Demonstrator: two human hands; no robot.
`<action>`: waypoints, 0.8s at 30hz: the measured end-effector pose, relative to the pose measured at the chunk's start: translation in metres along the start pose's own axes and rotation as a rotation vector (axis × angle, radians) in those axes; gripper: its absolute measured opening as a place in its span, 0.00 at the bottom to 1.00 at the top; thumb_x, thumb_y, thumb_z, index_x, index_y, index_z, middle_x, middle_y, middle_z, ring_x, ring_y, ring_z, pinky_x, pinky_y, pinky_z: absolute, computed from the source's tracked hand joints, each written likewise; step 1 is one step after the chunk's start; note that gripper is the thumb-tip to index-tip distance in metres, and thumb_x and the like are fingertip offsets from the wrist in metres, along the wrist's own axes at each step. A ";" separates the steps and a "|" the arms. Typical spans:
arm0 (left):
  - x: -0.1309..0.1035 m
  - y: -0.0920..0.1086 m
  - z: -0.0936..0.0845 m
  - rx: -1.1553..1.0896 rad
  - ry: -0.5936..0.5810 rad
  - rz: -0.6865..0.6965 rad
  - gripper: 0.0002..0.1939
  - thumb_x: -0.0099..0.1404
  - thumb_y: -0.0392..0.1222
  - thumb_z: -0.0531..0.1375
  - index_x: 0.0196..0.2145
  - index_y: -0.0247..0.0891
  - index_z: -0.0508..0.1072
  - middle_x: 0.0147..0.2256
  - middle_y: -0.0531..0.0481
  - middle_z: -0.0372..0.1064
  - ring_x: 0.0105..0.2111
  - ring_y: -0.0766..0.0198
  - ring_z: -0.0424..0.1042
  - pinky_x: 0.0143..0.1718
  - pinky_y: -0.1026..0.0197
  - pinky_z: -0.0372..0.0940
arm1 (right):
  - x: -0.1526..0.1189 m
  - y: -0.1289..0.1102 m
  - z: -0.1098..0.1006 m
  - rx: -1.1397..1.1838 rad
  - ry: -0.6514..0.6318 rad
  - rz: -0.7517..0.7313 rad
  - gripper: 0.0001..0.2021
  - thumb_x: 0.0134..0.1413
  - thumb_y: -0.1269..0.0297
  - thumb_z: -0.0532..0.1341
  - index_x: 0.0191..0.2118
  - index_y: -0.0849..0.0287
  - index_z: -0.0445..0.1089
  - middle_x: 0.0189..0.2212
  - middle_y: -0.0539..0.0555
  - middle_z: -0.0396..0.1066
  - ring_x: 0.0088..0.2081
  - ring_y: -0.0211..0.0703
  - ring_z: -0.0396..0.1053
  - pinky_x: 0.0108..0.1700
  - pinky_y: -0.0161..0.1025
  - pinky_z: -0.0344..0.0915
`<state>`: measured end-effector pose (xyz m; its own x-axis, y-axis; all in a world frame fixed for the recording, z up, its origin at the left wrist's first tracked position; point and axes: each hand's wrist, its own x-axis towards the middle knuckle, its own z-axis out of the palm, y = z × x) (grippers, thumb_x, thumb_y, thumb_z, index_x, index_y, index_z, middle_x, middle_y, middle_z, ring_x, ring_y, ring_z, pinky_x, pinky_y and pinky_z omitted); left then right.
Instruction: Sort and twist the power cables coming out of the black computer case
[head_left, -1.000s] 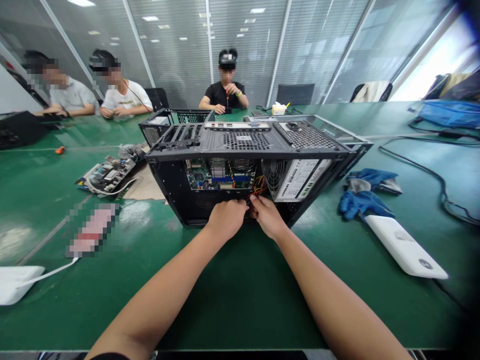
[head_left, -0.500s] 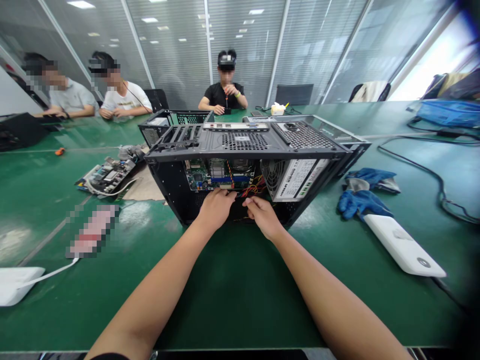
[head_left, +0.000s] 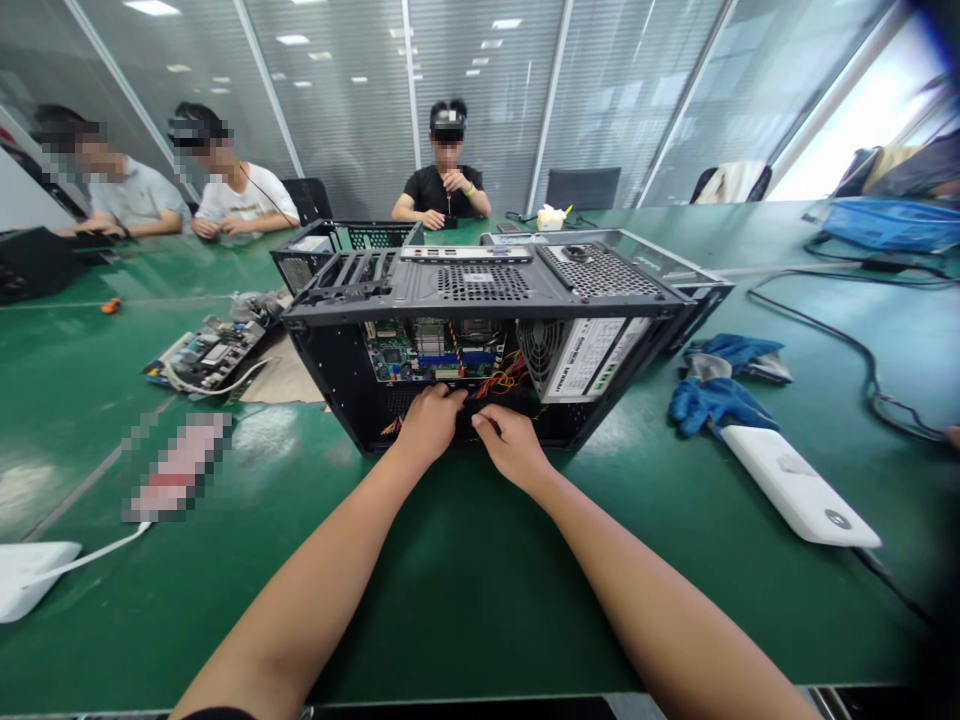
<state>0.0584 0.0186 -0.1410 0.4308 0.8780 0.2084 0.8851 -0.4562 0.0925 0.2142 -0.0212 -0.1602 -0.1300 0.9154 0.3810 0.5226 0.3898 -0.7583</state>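
Observation:
In front of me a black computer case (head_left: 600,283) stands with its open side facing me. Inside are a green motherboard (head_left: 401,358), a power supply (head_left: 589,358) with a white label and a bundle of red and yellow cables (head_left: 504,377). My left hand (head_left: 429,428) reaches into the lower part of the case below the motherboard, its fingers curled together. Close beside it, my right hand (head_left: 516,446) is closed in a pinch just under the cables. Whatever lies between the fingers of either hand is hidden or too small to make out.
Left of the case lies a loose circuit board (head_left: 206,355) on cardboard. A phone (head_left: 184,465) is cabled to a white power bank (head_left: 34,578). Blue gloves (head_left: 720,395) and another white power bank (head_left: 799,485) lie right. Another case frame (head_left: 349,235) stands behind. Several people sit across the table.
My right hand has moved slightly down and left, away from the cables. My left hand stays low in the case, and coloured wire ends now show to its left. The view has shifted slightly.

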 end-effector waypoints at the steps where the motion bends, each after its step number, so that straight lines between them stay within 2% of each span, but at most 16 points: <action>1: 0.000 -0.001 0.001 -0.023 -0.003 -0.002 0.17 0.70 0.37 0.50 0.53 0.40 0.71 0.41 0.43 0.68 0.43 0.58 0.69 0.46 0.58 0.64 | -0.001 -0.001 0.000 -0.041 -0.014 -0.028 0.12 0.60 0.62 0.52 0.26 0.56 0.64 0.24 0.50 0.65 0.28 0.41 0.62 0.34 0.38 0.56; 4: 0.000 -0.002 0.003 -0.060 0.006 0.001 0.17 0.70 0.37 0.50 0.52 0.40 0.72 0.43 0.42 0.67 0.43 0.58 0.69 0.46 0.59 0.64 | -0.003 -0.003 0.000 -0.211 -0.040 -0.065 0.12 0.62 0.63 0.51 0.29 0.56 0.65 0.27 0.53 0.67 0.30 0.43 0.64 0.36 0.38 0.57; 6: 0.000 -0.002 0.004 -0.041 0.023 -0.013 0.17 0.70 0.37 0.50 0.52 0.40 0.71 0.43 0.42 0.66 0.43 0.57 0.68 0.45 0.59 0.64 | -0.005 -0.004 0.000 -0.403 -0.024 -0.061 0.12 0.63 0.63 0.51 0.31 0.58 0.67 0.29 0.56 0.68 0.32 0.45 0.65 0.37 0.40 0.56; 9: -0.002 0.000 0.004 0.024 0.054 -0.056 0.18 0.69 0.36 0.50 0.53 0.41 0.71 0.43 0.41 0.66 0.43 0.55 0.68 0.43 0.57 0.63 | -0.009 -0.007 -0.001 -0.707 0.035 -0.038 0.14 0.62 0.58 0.52 0.34 0.60 0.70 0.33 0.61 0.70 0.36 0.50 0.65 0.40 0.44 0.53; 11: -0.004 0.002 0.001 0.071 0.074 -0.072 0.18 0.69 0.36 0.49 0.53 0.43 0.71 0.44 0.41 0.66 0.44 0.54 0.67 0.43 0.55 0.63 | -0.010 -0.009 -0.003 -0.819 0.069 -0.015 0.16 0.62 0.55 0.52 0.36 0.61 0.71 0.36 0.63 0.70 0.38 0.53 0.65 0.41 0.46 0.51; 16: -0.007 0.007 -0.006 0.179 0.148 -0.098 0.16 0.69 0.39 0.50 0.49 0.46 0.73 0.44 0.41 0.67 0.47 0.48 0.65 0.45 0.49 0.61 | -0.011 -0.010 -0.007 -0.860 0.111 0.055 0.20 0.62 0.51 0.51 0.38 0.62 0.71 0.38 0.65 0.71 0.36 0.54 0.66 0.41 0.49 0.49; 21: -0.007 0.008 -0.003 0.128 0.045 -0.145 0.17 0.70 0.39 0.48 0.50 0.44 0.72 0.46 0.43 0.65 0.34 0.60 0.72 0.38 0.56 0.65 | -0.011 -0.008 -0.009 -0.825 0.092 0.155 0.21 0.62 0.50 0.51 0.39 0.62 0.72 0.37 0.67 0.72 0.38 0.58 0.68 0.42 0.51 0.49; 24: -0.006 0.007 0.001 0.082 0.029 -0.175 0.16 0.71 0.39 0.47 0.50 0.45 0.71 0.47 0.44 0.65 0.32 0.61 0.74 0.35 0.58 0.67 | -0.010 -0.007 -0.010 -0.846 0.071 0.224 0.22 0.62 0.49 0.49 0.40 0.62 0.72 0.38 0.67 0.72 0.40 0.59 0.69 0.43 0.51 0.50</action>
<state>0.0617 0.0101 -0.1429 0.2650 0.9378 0.2243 0.9579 -0.2827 0.0503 0.2203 -0.0347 -0.1533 0.0888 0.9419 0.3239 0.9826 -0.0295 -0.1833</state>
